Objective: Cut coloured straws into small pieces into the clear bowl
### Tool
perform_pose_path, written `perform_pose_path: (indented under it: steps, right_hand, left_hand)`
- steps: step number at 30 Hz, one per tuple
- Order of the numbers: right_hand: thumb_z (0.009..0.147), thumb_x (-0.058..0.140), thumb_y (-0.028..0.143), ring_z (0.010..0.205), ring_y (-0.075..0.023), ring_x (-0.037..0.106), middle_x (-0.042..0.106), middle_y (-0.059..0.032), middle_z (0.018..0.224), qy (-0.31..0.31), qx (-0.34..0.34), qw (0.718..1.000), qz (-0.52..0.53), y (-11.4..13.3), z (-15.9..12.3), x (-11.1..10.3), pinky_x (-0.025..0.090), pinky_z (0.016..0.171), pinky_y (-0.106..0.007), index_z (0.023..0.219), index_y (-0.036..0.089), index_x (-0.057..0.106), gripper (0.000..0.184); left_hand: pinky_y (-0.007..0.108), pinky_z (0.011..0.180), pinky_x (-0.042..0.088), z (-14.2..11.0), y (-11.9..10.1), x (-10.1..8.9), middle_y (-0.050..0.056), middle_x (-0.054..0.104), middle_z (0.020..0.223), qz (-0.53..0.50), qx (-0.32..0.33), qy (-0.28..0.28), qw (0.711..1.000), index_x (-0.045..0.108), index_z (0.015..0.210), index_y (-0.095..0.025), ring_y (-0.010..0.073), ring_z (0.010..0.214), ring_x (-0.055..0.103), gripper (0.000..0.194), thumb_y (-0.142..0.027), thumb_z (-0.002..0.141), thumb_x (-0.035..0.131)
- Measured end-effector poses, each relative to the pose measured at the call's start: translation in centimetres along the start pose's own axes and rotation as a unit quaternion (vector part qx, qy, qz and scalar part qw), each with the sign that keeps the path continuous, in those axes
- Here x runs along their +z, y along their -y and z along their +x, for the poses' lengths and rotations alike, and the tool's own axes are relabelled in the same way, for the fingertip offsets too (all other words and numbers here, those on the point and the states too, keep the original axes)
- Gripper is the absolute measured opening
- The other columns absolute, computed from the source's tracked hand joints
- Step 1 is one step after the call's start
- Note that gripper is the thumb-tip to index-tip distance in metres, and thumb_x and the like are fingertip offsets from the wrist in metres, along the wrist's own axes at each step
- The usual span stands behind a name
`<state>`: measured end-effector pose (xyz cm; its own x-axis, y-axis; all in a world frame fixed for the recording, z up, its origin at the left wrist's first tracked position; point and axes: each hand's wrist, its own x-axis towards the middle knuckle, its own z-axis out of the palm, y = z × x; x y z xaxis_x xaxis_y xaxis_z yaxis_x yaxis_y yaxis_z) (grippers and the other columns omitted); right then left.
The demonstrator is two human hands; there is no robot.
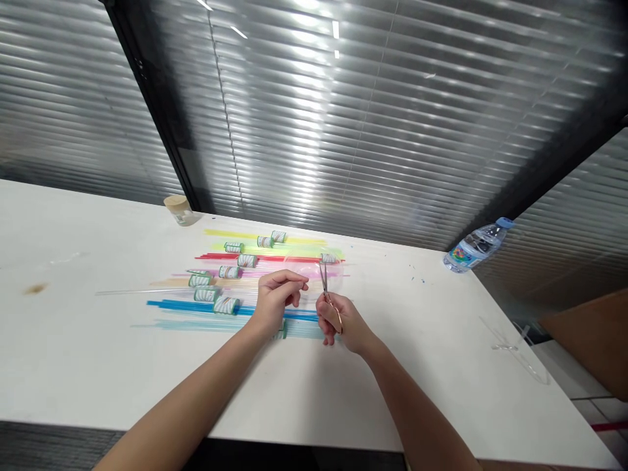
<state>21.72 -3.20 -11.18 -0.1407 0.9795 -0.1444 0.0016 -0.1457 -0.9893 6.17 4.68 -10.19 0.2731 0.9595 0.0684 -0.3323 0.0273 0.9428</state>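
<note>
My right hand (342,322) is closed around the handles of a pair of scissors (324,281), whose narrow metal blades point up and away from me. Just left of the blades, my left hand (280,296) has its thumb and fingertips pinched together; whatever they hold, if anything, is too small to make out. Beneath and beyond both hands lie bundles of thin coloured sticks: blue sticks (181,306), pale blue sticks (191,324), red sticks (275,259) and yellow sticks (230,233). Green-and-white printed labels (226,305) wrap several bundles. A faint pinkish transparent patch shows behind the scissors.
A cup with a tan top (179,209) stands at the back left of the white table (88,366). At the back right is a water bottle (478,246). A clear looped strip (520,353) lies near the right edge. Blinds (314,118) rise behind the table.
</note>
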Motion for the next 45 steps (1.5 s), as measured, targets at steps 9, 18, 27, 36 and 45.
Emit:
perform_pose_path:
  steps: [9, 18, 27, 36, 45]
  right_hand:
    - [0.083, 0.058, 0.069, 0.038, -0.0057, 0.036, 0.043, 0.0082, 0.053, 0.0, 0.01, 1.0, 0.005, 0.5, -0.1, 0.0, 0.04, 0.042, -0.021, 0.077, 0.02, 0.045, 0.052]
    - [0.084, 0.052, 0.073, 0.037, -0.0045, 0.03, 0.041, 0.0089, 0.052, 0.005, 0.039, 0.999, -0.005, 0.9, -0.2, -0.1, 0.044, 0.042, -0.022, 0.079, 0.02, 0.046, 0.054]
    - [0.083, 0.055, 0.072, 0.036, -0.0036, 0.028, 0.039, 0.0095, 0.051, -0.002, 0.047, 0.999, -0.008, 1.0, -0.3, 0.1, 0.044, 0.041, -0.021, 0.077, 0.02, 0.043, 0.054]
    - [0.083, 0.057, 0.071, 0.034, -0.0029, 0.028, 0.04, 0.0098, 0.049, -0.009, 0.056, 0.998, -0.011, 1.0, -0.1, 0.1, 0.045, 0.036, -0.021, 0.075, 0.02, 0.04, 0.054]
    - [0.084, 0.05, 0.075, 0.033, -0.0028, 0.026, 0.039, 0.0102, 0.049, -0.018, 0.059, 0.998, 0.013, 0.8, 0.0, 0.1, 0.045, 0.036, -0.021, 0.077, 0.02, 0.042, 0.057]
  left_hand:
    - [0.024, 0.042, 0.026, 0.0, 0.0, 0.0, 0.004, 0.065, 0.058, 0.012, 0.008, 0.007, 1.0, 0.075, 0.064, -0.018, 0.0077, 0.038, 0.043, 0.007, -0.021, 0.063, 0.069]
    - [0.024, 0.041, 0.026, 0.0, -0.4, 0.2, 0.003, 0.063, 0.057, 0.023, 0.016, 0.012, 1.0, 0.076, 0.064, -0.018, 0.007, 0.039, 0.041, 0.007, -0.022, 0.063, 0.07]
    - [0.023, 0.041, 0.023, 0.1, -0.2, 0.2, -0.002, 0.048, 0.044, 0.028, 0.015, 0.003, 0.999, 0.075, 0.065, -0.017, 0.0072, 0.039, 0.037, 0.007, -0.022, 0.063, 0.07]
    - [0.022, 0.041, 0.023, 0.0, -0.5, 0.2, -0.003, 0.05, 0.047, 0.022, -0.004, 0.001, 1.0, 0.073, 0.068, -0.014, 0.0052, 0.039, 0.037, 0.009, -0.022, 0.064, 0.07]
    - [0.021, 0.042, 0.021, 0.4, -0.3, 0.0, -0.002, 0.058, 0.056, 0.0, -0.009, 0.004, 1.0, 0.072, 0.075, -0.014, 0.003, 0.037, 0.038, 0.011, -0.023, 0.069, 0.07]
